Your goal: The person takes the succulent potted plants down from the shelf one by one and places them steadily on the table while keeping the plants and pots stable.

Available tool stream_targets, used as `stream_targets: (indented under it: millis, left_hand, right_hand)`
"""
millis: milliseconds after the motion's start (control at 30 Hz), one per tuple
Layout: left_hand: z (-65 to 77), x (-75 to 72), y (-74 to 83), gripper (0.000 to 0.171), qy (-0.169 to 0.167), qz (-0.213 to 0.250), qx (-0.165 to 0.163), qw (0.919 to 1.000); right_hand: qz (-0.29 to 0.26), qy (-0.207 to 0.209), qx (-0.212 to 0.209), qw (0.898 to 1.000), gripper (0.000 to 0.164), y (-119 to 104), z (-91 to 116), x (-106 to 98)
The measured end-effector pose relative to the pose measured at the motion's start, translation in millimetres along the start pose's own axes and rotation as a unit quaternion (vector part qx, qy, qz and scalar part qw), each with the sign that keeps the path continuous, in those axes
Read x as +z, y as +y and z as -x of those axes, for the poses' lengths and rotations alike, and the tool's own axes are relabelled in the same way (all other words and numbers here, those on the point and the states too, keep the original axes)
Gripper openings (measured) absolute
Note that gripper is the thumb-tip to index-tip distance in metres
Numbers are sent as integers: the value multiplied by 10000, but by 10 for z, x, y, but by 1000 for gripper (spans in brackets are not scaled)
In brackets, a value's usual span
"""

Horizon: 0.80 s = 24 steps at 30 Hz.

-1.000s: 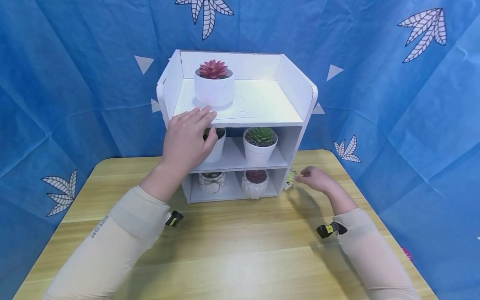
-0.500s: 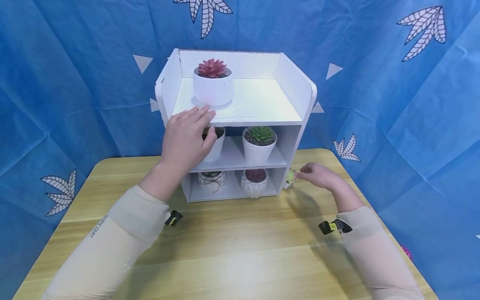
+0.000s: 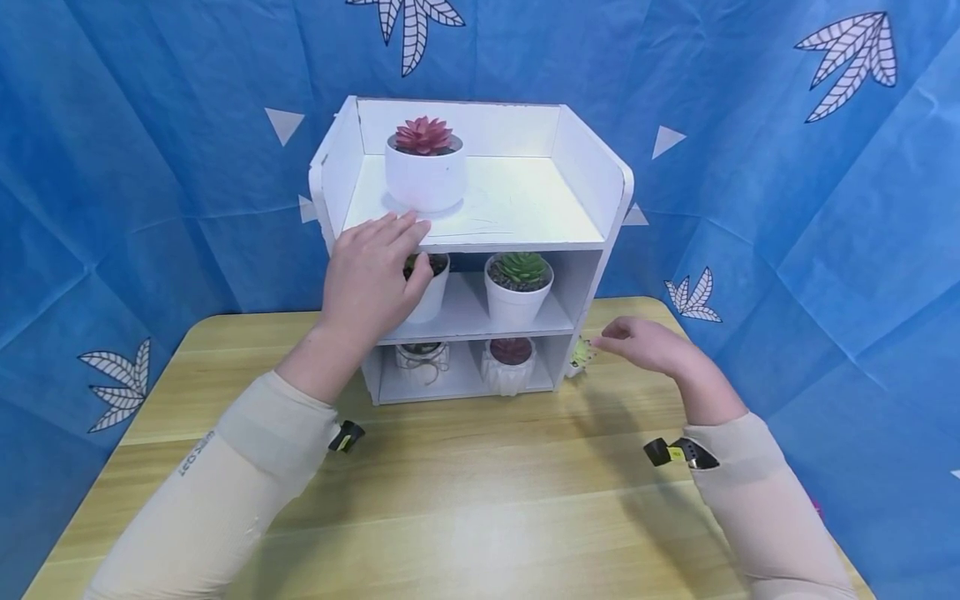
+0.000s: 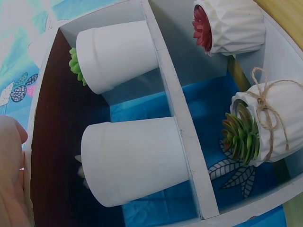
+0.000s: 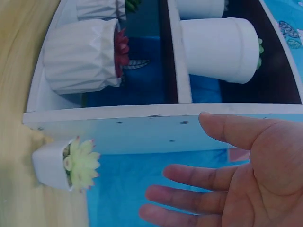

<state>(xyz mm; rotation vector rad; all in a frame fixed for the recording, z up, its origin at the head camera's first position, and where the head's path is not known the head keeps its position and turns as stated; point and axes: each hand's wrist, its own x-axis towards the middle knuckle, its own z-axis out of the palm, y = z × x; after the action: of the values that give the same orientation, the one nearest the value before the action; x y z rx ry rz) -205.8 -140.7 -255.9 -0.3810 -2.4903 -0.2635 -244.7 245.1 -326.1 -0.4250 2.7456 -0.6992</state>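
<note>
My left hand [image 3: 372,279] rests with extended fingers on the front edge of the top board of a white shelf [image 3: 517,247], just below a white pot with a red succulent [image 3: 425,179]. Only part of that hand shows in the left wrist view. To the right of the shelf my right hand [image 3: 643,343] is held in the air, fingers extended and holding nothing. Below those fingers, a small white pot with a pale green succulent [image 5: 75,164] stands on the table against the shelf's side panel; the head view shows it partly behind the shelf.
On the middle level are a pot with a green succulent [image 3: 517,292] and another white pot [image 4: 135,161]. The bottom level bears a twine-tied pot [image 4: 279,113] and a ridged pot with a dark red succulent [image 3: 510,367]. Blue cloth [image 3: 750,183] hangs behind the wooden table [image 3: 480,492].
My right hand has drawn away from the small pale green succulent, slightly up and to the right, and the plant stays standing beside the shelf. The left hand keeps its place.
</note>
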Motion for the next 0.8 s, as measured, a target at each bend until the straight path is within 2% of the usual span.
stream_targets:
  millis: [267, 600, 800]
  left_hand:
    - [-1, 10, -2, 47, 16, -15, -6, 10000]
    - [-8, 13, -2, 47, 43, 7, 25, 10000]
    - [-10, 17, -8, 47, 32, -25, 13, 10000]
  right_hand:
    - [170, 68, -65, 9998, 55, -126, 76, -106]
    - [-39, 22, -373, 9993, 49, -274, 157, -253]
    - [44, -4, -254, 9997, 58, -346, 204, -312]
